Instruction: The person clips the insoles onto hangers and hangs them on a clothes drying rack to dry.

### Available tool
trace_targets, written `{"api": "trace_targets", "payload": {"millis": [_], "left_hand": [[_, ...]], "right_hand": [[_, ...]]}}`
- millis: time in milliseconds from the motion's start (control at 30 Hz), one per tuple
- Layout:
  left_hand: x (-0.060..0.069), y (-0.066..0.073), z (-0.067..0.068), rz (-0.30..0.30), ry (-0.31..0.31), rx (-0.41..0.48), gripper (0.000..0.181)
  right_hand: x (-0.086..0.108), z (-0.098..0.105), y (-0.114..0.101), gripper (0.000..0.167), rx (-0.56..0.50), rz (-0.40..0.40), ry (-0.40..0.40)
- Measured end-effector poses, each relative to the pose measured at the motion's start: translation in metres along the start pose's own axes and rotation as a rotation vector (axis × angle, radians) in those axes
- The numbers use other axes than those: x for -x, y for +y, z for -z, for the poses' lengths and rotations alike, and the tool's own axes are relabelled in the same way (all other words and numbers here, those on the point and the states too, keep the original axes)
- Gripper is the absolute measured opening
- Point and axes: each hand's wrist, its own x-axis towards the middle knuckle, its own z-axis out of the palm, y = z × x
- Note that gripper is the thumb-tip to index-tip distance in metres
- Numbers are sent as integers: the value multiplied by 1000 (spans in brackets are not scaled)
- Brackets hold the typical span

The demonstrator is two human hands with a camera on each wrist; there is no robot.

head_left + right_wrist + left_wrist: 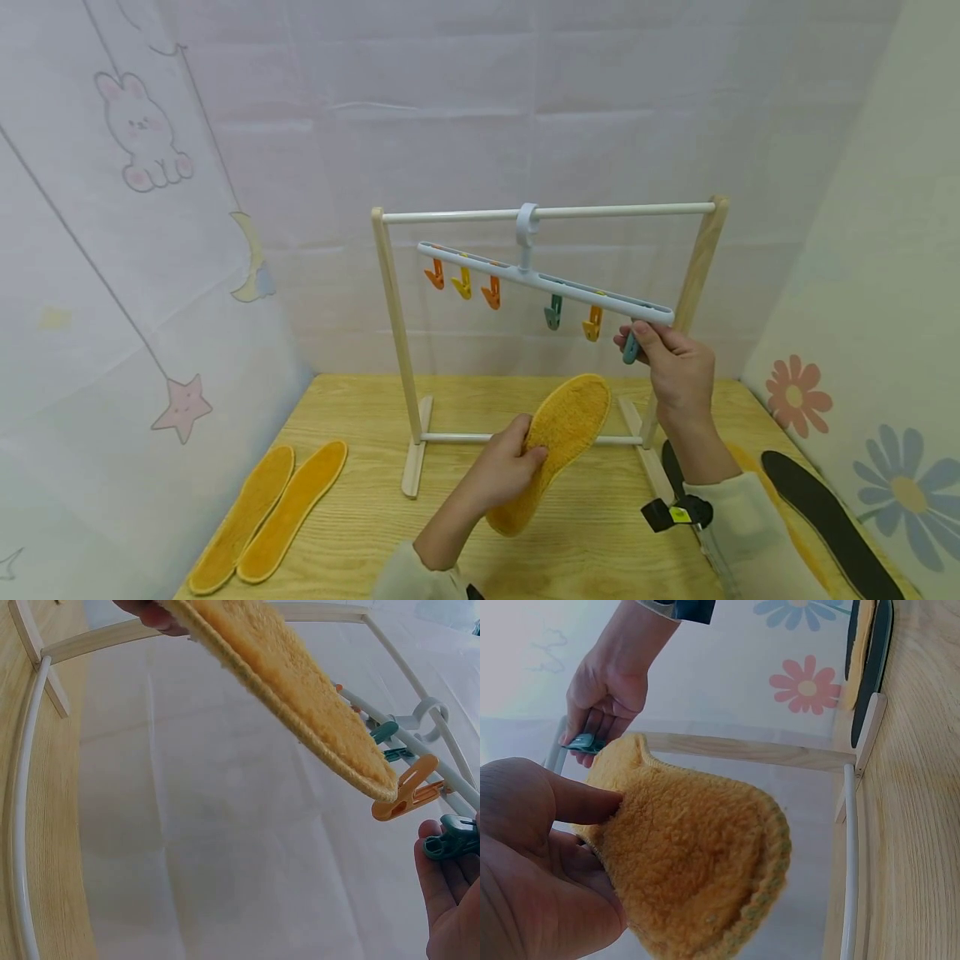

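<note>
My left hand (498,473) grips a fuzzy yellow insole (572,417), thumb on its fleecy face, and holds it tilted above the table. At the right end of a pale blue clip hanger (577,292), my right hand (684,371) pinches a teal clip (632,347). The hanger slants down to the right from its hook (527,223). Along it hang several other clips, among them an orange-yellow clip (409,791) and a green clip (553,313). In the right wrist view the insole's tip (375,780) appears close to the orange-yellow clip; whether they touch I cannot tell.
A wooden rack (395,317) with a white top bar (630,211) carries the hanger. Two yellow insoles (296,512) lie at the table's left. On the right, beside and under my right forearm, are dark insoles (825,517) and a yellow one (750,467).
</note>
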Motion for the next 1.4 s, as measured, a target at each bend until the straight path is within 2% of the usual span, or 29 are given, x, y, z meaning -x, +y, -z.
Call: {"api": "trace_targets", "payload": {"millis": [267,467,800,1233,1400], "left_hand": [[-3,0,-1,8,-1,-1,20],[-5,0,-3,3,-5,6,21],[-6,5,-5,10,-12,20,23],[-9,10,-10,6,-3,27,24],[-11,11,-11,12,6,16,24]], "right_hand": [[0,-1,0,36,2,11,0],[0,-1,0,33,9,-1,7],[1,-2,-1,28,-41,-15,10],[0,-1,-2,42,-10,-30,9],[0,-2,-1,37,3,-25,11]]}}
